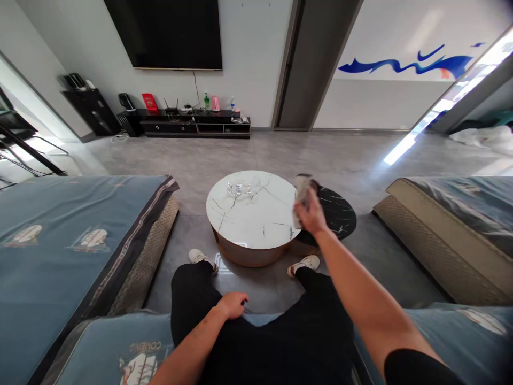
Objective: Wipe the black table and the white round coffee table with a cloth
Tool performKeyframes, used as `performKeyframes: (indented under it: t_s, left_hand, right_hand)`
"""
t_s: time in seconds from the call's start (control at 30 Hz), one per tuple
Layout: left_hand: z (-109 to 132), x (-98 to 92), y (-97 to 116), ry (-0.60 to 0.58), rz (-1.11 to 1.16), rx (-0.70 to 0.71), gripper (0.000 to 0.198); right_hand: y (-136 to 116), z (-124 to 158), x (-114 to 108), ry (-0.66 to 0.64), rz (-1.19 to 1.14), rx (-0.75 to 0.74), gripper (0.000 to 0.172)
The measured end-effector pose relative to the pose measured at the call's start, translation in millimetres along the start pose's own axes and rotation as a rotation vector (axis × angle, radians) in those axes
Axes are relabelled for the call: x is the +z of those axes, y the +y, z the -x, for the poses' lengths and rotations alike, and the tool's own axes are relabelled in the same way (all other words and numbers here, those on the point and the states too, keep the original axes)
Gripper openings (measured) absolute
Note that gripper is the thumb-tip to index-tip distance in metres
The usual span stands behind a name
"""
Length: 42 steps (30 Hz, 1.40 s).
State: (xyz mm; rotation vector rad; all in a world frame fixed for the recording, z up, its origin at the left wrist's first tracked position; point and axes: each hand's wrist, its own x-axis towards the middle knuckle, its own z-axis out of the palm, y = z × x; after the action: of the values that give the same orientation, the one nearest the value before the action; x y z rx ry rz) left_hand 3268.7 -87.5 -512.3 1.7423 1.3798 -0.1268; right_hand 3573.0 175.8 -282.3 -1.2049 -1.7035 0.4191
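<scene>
My right hand (312,214) reaches forward with its fingers closed on a greyish-beige cloth (302,188), blurred by motion. The cloth is over the right edge of the round white marble-patterned table (256,222), beside the lower black table (340,214). Close to my body, my left hand (233,305) rests at my left thigh with its fingers curled; a small dark spot shows at the fingertips, too small to name. A clear glass dish (239,187) sits on the far left part of the white table.
Blue-covered sofas (80,214) stand on the left, and another sofa (452,230) on the right. Beyond the grey floor (256,152) is a low black TV cabinet (172,127) bearing bottles and a router. A television (172,32) hangs above it.
</scene>
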Motion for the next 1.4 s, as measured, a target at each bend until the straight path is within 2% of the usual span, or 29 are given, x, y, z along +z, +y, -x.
performKeyframes:
  t_s: [0.07, 0.13, 0.2, 0.27, 0.33, 0.4, 0.5, 0.6, 0.67, 0.73, 0.8, 0.93, 1.0, 1.07, 1.13, 1.2, 1.27, 1.4]
  left_hand:
    - [-4.4, -3.5, -7.3, 0.020, 0.025, -0.027, 0.054]
    - [-6.3, -1.8, -14.2, 0.040, 0.067, -0.043, 0.056]
    - [-5.4, 3.1, -18.8, 0.052, 0.124, -0.036, 0.056]
    - [-3.8, 5.9, -19.5, 0.051, 0.152, -0.019, 0.054]
    - [-5.5, 2.0, -16.9, 0.015, 0.157, -0.003, 0.053]
    - [-14.5, -10.8, -13.4, -0.038, 0.183, -0.008, 0.049]
    - [-44.0, -44.1, -11.3, -0.054, 0.161, 0.024, 0.037]
    - [-86.5, -82.3, -13.8, 0.037, 0.180, 0.037, 0.024]
    - [-115.9, -101.1, -15.6, 0.024, 0.336, -0.053, 0.036]
    - [-141.2, -110.0, -14.7, -0.076, 0.418, -0.101, 0.051]
    - [-159.4, -110.5, -9.6, -0.155, 0.310, 0.032, 0.049]
    - [-176.3, -111.5, 8.9, -0.078, -0.137, 0.604, 0.023]
    - [-179.8, -120.1, 14.5, 0.031, -0.314, 0.724, 0.021]
    - [-182.6, -131.2, 14.2, 0.155, -0.409, 0.697, 0.022]
    - [-185.5, -140.6, 9.6, 0.218, -0.431, 0.641, 0.024]
    - [-189.3, -146.8, 3.5, 0.193, -0.409, 0.638, 0.029]
    - [-194.3, -151.0, -2.2, 0.124, -0.337, 0.673, 0.035]
    - [-200.8, -159.8, -9.8, 0.049, -0.070, 0.707, 0.037]
  right_hand:
    - [22.5, 18.0, 62.1, -0.276, 0.304, 0.130, 0.073]
    - [47.3, 45.4, 114.3, -0.555, 0.460, 0.282, 0.072]
    - [71.5, 72.1, 148.3, -0.686, 0.530, 0.353, 0.071]
    - [90.9, 90.1, 163.7, -0.732, 0.547, 0.344, 0.071]
    - [103.8, 95.0, 166.8, -0.754, 0.544, 0.292, 0.071]
    - [112.2, 88.0, 166.3, -0.772, 0.548, 0.227, 0.070]
    - [120.9, 67.1, 170.4, -0.784, 0.572, 0.124, 0.069]
    - [129.4, 48.9, 184.2, -0.779, 0.612, 0.053, 0.071]
    - [136.7, 42.0, 198.1, -0.764, 0.636, 0.044, 0.074]
    - [145.6, 39.3, 213.2, -0.768, 0.646, 0.037, 0.076]
    - [154.8, 39.7, 226.5, -0.790, 0.654, 0.022, 0.076]
    - [165.1, 41.4, 239.4, -0.820, 0.684, 0.005, 0.077]
    - [164.8, 39.9, 240.1, -0.831, 0.692, 0.002, 0.077]
    - [164.1, 36.7, 238.5, -0.837, 0.689, -0.004, 0.077]
    - [168.3, 30.9, 234.2, -0.853, 0.664, -0.037, 0.076]
    - [180.7, 21.3, 226.4, -0.866, 0.635, -0.079, 0.074]
    - [200.7, 8.4, 214.6, -0.834, 0.654, -0.049, 0.073]
    - [243.8, -15.5, 188.1, -0.560, 0.844, 0.290, 0.074]
